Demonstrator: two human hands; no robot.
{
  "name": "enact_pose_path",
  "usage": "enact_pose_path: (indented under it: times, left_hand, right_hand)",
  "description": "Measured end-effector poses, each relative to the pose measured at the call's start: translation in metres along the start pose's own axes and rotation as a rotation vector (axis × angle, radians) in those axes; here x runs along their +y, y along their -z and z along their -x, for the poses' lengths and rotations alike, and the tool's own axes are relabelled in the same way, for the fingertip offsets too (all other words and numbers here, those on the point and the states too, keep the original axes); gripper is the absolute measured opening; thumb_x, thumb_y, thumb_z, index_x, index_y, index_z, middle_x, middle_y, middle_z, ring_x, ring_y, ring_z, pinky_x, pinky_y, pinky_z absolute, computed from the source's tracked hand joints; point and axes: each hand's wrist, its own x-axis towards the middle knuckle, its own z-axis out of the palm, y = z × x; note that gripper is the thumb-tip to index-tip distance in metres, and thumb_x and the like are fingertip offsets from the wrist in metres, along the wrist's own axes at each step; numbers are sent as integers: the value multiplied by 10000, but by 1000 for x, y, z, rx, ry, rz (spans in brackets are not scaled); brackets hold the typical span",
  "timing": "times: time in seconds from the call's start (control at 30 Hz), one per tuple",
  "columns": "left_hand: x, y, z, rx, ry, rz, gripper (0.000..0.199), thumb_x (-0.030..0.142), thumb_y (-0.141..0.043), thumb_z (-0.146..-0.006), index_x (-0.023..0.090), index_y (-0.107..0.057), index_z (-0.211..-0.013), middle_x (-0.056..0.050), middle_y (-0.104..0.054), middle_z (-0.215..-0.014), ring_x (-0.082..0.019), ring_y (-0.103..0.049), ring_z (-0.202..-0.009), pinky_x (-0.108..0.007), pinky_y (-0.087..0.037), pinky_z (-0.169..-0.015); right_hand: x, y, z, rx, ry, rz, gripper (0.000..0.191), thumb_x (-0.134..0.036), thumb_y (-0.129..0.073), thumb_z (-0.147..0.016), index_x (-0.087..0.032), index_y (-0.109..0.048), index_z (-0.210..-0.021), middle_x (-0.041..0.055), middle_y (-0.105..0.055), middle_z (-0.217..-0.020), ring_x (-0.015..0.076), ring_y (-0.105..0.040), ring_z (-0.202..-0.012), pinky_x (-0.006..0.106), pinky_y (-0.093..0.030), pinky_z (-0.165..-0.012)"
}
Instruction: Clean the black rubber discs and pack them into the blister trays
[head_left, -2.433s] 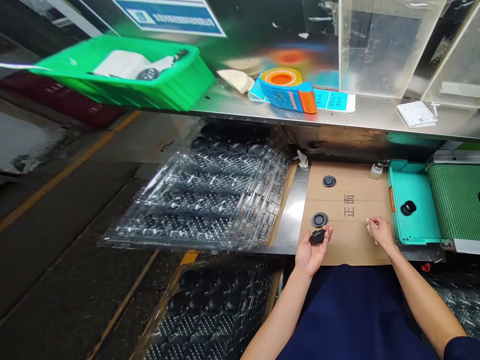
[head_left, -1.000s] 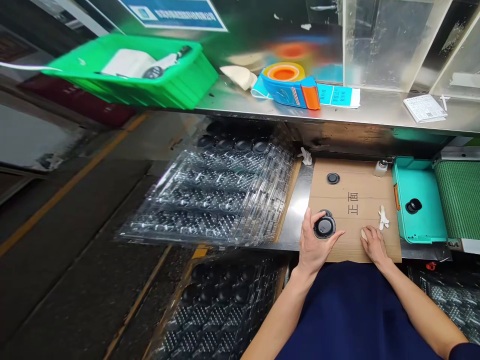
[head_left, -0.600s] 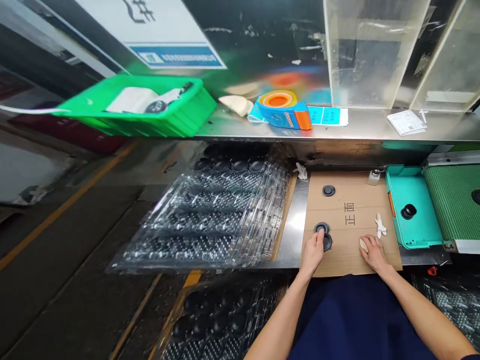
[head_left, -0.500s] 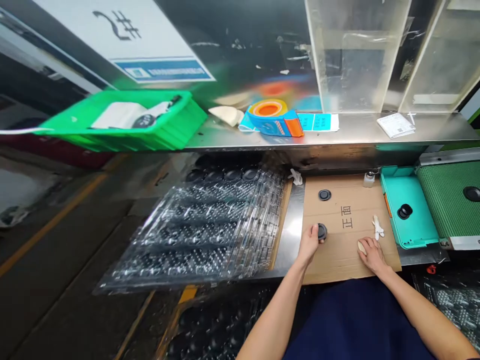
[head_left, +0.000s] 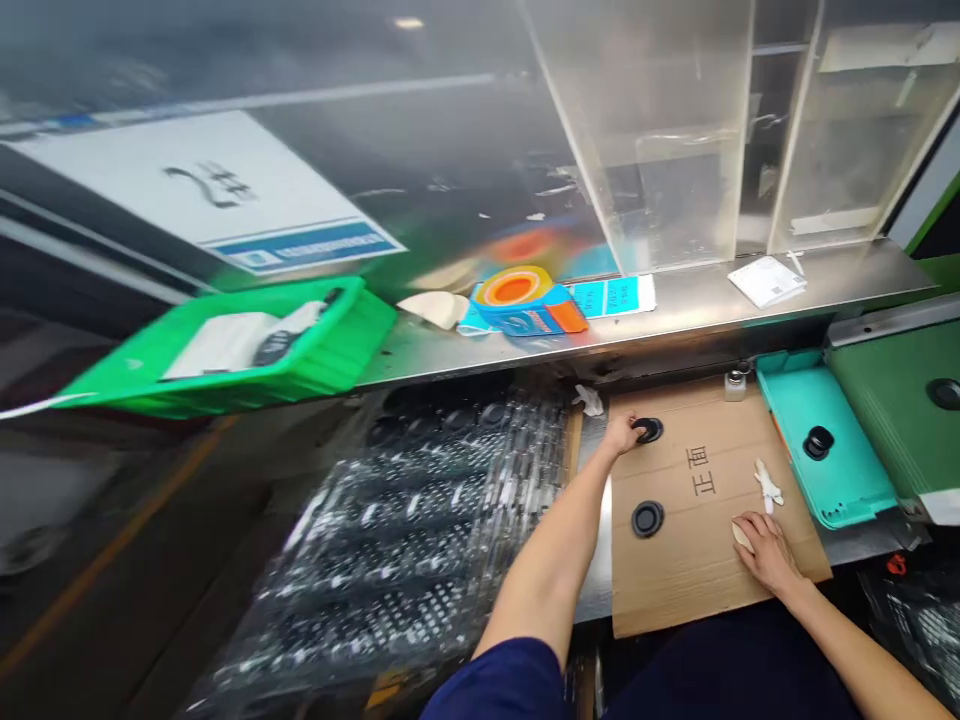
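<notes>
- The left hand (head_left: 622, 434) reaches out to the far black round piece (head_left: 649, 430), and its fingers are bent at the left edge of it. I cannot tell if they grip it.
- The far black round piece is near the top left of the brown cardboard (head_left: 675, 590), which lies on the shiny metal surface (head_left: 598, 575).
- The near black round piece (head_left: 647, 519) lies flat on the cardboard, closer to the person and well apart from both hands.
- The right hand (head_left: 769, 552) rests low on the cardboard's right side. Its fingers are curled closed over a small pale pad (head_left: 742, 536).
- A crumpled white thing (head_left: 768, 487) lies just above the right hand.
- A little bottle (head_left: 735, 386) stands at the cardboard's top edge.
- To the right is a blue-green tray (head_left: 840, 400) with a black cup-like part (head_left: 817, 442) inside.
</notes>
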Motion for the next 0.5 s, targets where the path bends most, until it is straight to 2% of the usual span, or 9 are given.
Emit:
enact_pose_path:
  times: [0.1,0.2,0.3,0.43,0.5]
  left_hand:
    - [4,-5,-10,-49,5,-106,257,370,-650,-937,135,-661,-1038,-81,-670,-1100,-211,-636,-1015,-423,-513,-942]
    - [4,-12,-17,-69,30,-171,304,369,-641,-948,152,-650,-1161,-102,-635,-1237,-238,-612,-1126,-465,-503,-995]
    - [10,-13,-12,-55,60,-214,375,358,-650,-942,162,-615,-1259,-124,-576,-1348,-268,-569,-1215,-498,-472,-1042]
    - [26,3,4,-35,73,-256,499,374,-637,-944,153,-544,-1382,-165,-452,-1490,-319,-462,-1347,-530,-399,-1113]
    - [38,12,15,-64,46,-275,555,399,-619,-950,164,-494,-1437,-167,-387,-1544,-337,-401,-1396,-552,-359,-1140]
  right_hand:
    - [9,-7,0,47,7,-34,376,-341,-492,-969,-290,-608,-1323,99,-617,-1275,303,-560,-1149,484,-470,-996]
    - [17,-14,-2,88,18,-54,371,-409,-495,-962,-334,-623,-1301,92,-635,-1247,325,-578,-1134,524,-490,-964]
    - [24,-21,-4,106,48,-86,377,-433,-517,-931,-389,-635,-1287,94,-644,-1223,346,-602,-1112,552,-513,-938]
    - [27,-27,-12,132,87,-109,388,-445,-541,-915,-421,-628,-1292,96,-644,-1212,355,-616,-1108,563,-536,-928]
    - [19,-19,-11,163,85,-103,398,-446,-544,-927,-390,-612,-1316,99,-622,-1253,345,-600,-1145,549,-535,-955]
